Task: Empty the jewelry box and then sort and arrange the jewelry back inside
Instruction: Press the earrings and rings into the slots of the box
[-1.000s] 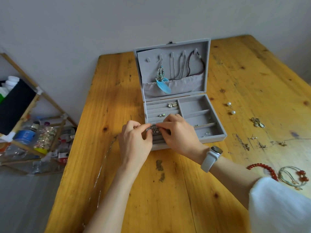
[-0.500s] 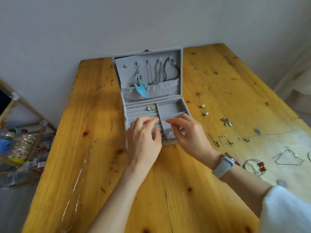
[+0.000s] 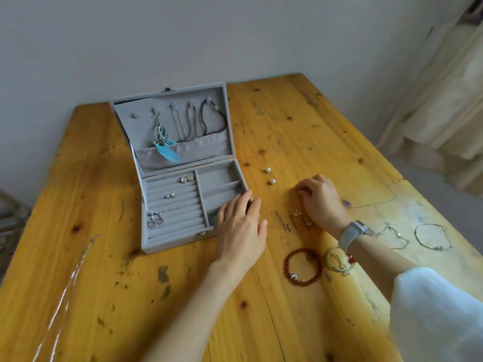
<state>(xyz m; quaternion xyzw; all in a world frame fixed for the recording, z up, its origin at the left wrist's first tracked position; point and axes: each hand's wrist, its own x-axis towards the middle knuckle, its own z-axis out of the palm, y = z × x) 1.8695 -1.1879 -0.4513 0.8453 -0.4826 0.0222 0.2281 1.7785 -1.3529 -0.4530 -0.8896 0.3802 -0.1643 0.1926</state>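
Your left hand point(image 3: 239, 231) lay flat, fingers spread, on the box's point(image 3: 183, 205) near-right corner, prob. to steady it. Right hand point(image 3: 320, 201) pinched a small earring point(image 3: 298, 189) off the table point(image 3: 261, 309), right of the box, likely next for sorting.

Right hand point(image 3: 322, 202) fingers point(image 3: 304, 189) hide a tiny piece.

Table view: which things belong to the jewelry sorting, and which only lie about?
For the job: jewelry box, pearl earrings, red bracelet, wire bracelets, chain.

Lying about: curtain, watch.
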